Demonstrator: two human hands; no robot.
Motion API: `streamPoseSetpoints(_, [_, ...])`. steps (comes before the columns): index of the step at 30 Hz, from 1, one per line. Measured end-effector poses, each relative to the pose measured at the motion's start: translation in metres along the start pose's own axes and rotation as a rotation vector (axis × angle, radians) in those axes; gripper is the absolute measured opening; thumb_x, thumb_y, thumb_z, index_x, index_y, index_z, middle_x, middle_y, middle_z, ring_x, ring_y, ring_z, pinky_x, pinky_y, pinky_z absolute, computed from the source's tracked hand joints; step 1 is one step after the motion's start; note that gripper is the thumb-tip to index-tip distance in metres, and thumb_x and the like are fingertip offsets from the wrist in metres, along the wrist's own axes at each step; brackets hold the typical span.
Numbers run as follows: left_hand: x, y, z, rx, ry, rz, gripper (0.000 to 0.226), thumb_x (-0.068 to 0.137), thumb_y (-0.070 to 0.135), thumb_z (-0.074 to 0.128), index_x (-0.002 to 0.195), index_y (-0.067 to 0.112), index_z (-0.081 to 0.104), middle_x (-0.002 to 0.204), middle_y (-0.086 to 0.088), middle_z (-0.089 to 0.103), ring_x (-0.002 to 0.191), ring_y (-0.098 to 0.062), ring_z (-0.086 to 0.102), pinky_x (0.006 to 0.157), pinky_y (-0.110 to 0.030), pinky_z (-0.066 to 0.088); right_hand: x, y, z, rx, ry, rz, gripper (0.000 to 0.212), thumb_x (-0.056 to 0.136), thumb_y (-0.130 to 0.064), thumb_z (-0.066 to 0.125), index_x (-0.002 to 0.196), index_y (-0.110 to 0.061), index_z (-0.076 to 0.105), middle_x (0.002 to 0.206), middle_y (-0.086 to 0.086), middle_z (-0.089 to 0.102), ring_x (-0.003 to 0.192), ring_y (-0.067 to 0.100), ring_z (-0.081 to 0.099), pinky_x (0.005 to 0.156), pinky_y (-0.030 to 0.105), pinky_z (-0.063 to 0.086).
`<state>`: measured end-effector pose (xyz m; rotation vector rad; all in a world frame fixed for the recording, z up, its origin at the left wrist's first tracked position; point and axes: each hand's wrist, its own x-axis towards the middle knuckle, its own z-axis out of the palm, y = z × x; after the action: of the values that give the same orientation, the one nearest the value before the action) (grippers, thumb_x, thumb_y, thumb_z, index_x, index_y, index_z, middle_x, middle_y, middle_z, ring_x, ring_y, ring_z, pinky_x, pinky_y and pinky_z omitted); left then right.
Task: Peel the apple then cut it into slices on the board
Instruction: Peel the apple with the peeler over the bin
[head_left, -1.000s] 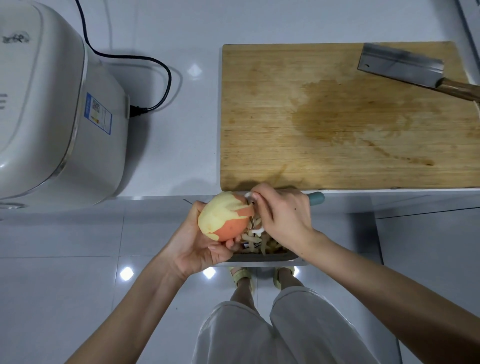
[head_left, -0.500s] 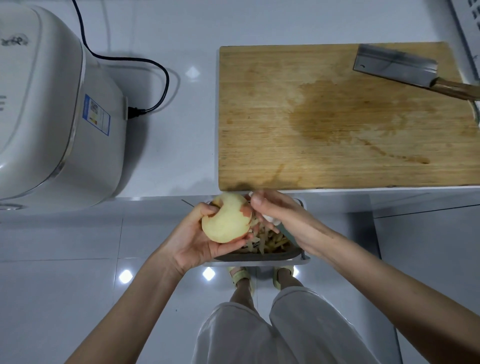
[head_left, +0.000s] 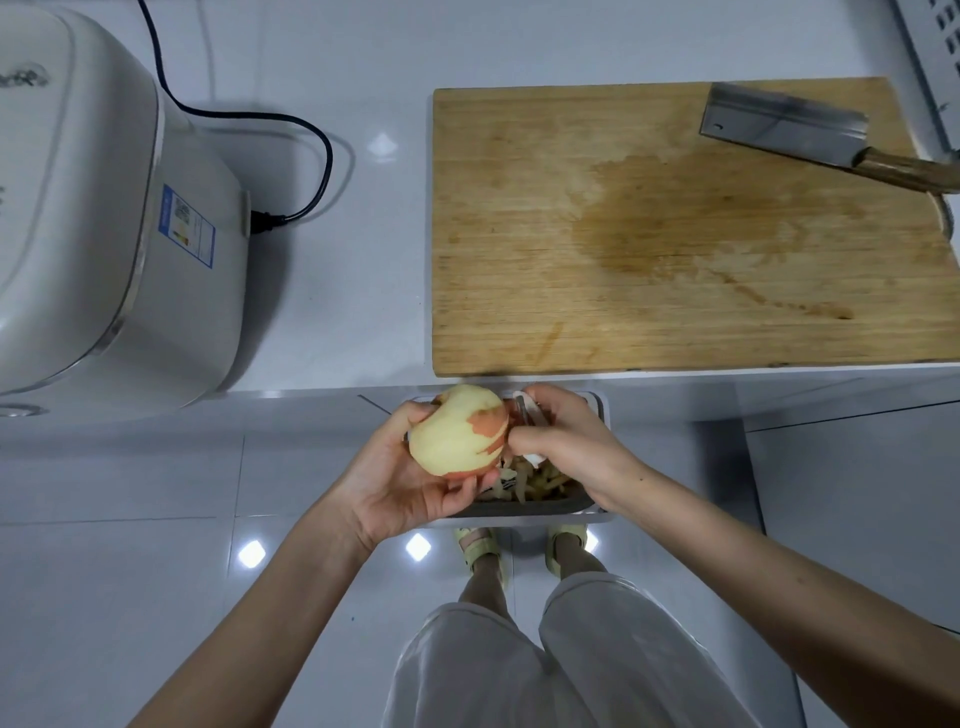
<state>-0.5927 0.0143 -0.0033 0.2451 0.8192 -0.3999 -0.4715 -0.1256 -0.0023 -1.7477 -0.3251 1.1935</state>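
My left hand (head_left: 400, 483) grips a mostly peeled apple (head_left: 457, 436), pale yellow with a patch of red skin left on its right side. My right hand (head_left: 566, 441) holds a white peeler (head_left: 525, 415) whose blade lies against that red patch. Both hands hover over a metal bin (head_left: 597, 410) below the counter edge, with several peel strips (head_left: 535, 480) inside. The wooden cutting board (head_left: 649, 234) lies on the counter beyond, with a damp stain in its middle. A cleaver (head_left: 784, 127) with a wooden handle rests at the board's far right corner.
A white rice cooker (head_left: 88, 223) stands at the left of the white counter (head_left: 343, 260), its black cord (head_left: 291, 135) looping behind. A white perforated rack (head_left: 935, 57) shows at the top right. Below are a tiled floor, my legs and sandals.
My left hand has turned the apple, bringing a red patch of skin to the right side. My right hand brought the peeler back against it.
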Motion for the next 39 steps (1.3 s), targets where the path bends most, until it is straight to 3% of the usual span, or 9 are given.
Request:
streamPoseSetpoints(4, [-0.001,-0.001,0.005,0.024,0.047,-0.001,0.046,0.069,0.03,0.065,0.095,-0.007,0.069,0.09,-0.026,0.066,0.072,-0.032,0.067,0.052,-0.028,0.057,0.002,0.008,-0.002,-0.212,0.111,-0.018,0.032,0.057,-0.034,0.062,0.084,-0.017,0.058,0.081,0.006,0.067,0.083,0.025,0.063,0.082,0.049,0.049])
streamPoseSetpoints(7, [-0.002,0.001,0.005,0.013,0.086,0.022,0.047,0.075,0.032,0.054,0.105,-0.004,0.062,0.09,-0.026,0.066,0.074,-0.032,0.066,0.056,-0.028,0.058,-0.005,0.005,-0.006,-0.438,0.212,-0.124,0.028,0.088,-0.049,0.049,0.099,-0.026,0.06,0.086,-0.006,0.066,0.086,0.014,0.06,0.08,0.037,0.048])
streamPoseSetpoints(11, [0.0,0.001,0.004,0.042,0.165,0.04,0.055,0.071,0.031,0.058,0.115,-0.001,0.055,0.09,-0.025,0.064,0.074,-0.033,0.065,0.058,-0.029,0.057,-0.009,-0.01,-0.002,-0.742,0.348,-0.508,0.041,0.1,-0.03,0.025,0.11,-0.013,0.061,0.069,-0.002,0.061,0.067,0.018,0.06,0.064,0.03,0.045])
streamPoseSetpoints(14, [0.002,-0.005,0.008,0.091,0.197,0.085,0.042,0.072,0.029,0.059,0.106,0.005,0.058,0.088,-0.022,0.064,0.073,-0.032,0.062,0.057,-0.03,0.056,-0.001,-0.015,0.007,-0.904,0.392,-0.732,0.026,0.091,-0.021,0.036,0.085,-0.005,0.057,0.052,0.002,0.056,0.045,0.022,0.053,0.047,0.024,0.037])
streamPoseSetpoints(20, [0.004,-0.011,0.017,0.153,0.251,0.222,0.016,0.089,0.025,0.049,0.092,0.014,0.061,0.086,-0.011,0.063,0.079,-0.024,0.061,0.055,-0.032,0.057,0.004,-0.019,0.013,-1.042,0.493,-0.931,0.011,0.074,-0.009,0.059,0.064,-0.007,0.054,0.044,0.001,0.05,0.043,0.022,0.048,0.047,0.024,0.035])
streamPoseSetpoints(26, [0.0,-0.01,0.018,0.158,0.266,0.176,0.028,0.088,0.03,0.044,0.1,0.008,0.057,0.087,-0.017,0.059,0.071,-0.027,0.058,0.047,-0.025,0.054,0.006,-0.018,0.014,-0.942,0.493,-0.912,0.02,0.084,-0.013,0.051,0.066,-0.005,0.057,0.045,0.002,0.051,0.042,0.021,0.048,0.045,0.024,0.037])
streamPoseSetpoints(31, [-0.011,-0.004,0.013,0.084,0.188,0.119,0.047,0.076,0.033,0.048,0.107,-0.001,0.058,0.078,-0.021,0.062,0.053,-0.027,0.06,0.042,-0.022,0.051,0.017,0.007,0.002,-0.954,0.376,-0.716,0.017,0.077,-0.003,0.041,0.069,-0.006,0.056,0.049,0.002,0.056,0.041,0.021,0.053,0.042,0.024,0.04])
streamPoseSetpoints(35, [-0.015,0.004,0.018,0.051,0.158,0.119,0.048,0.068,0.035,0.049,0.099,0.001,0.061,0.073,-0.02,0.064,0.052,-0.026,0.06,0.041,-0.021,0.05,0.017,0.01,0.004,-0.952,0.391,-0.556,0.02,0.062,0.011,0.058,0.072,-0.007,0.056,0.047,0.001,0.056,0.037,0.021,0.051,0.042,0.02,0.031])
streamPoseSetpoints(39, [-0.013,0.005,0.012,0.031,0.196,0.113,0.044,0.078,0.035,0.047,0.102,0.001,0.06,0.077,-0.019,0.064,0.058,-0.026,0.061,0.044,-0.022,0.052,0.007,-0.011,0.006,-0.839,0.495,-0.598,0.013,0.071,0.002,0.06,0.077,-0.009,0.057,0.048,-0.006,0.054,0.038,0.017,0.049,0.046,0.02,0.026])
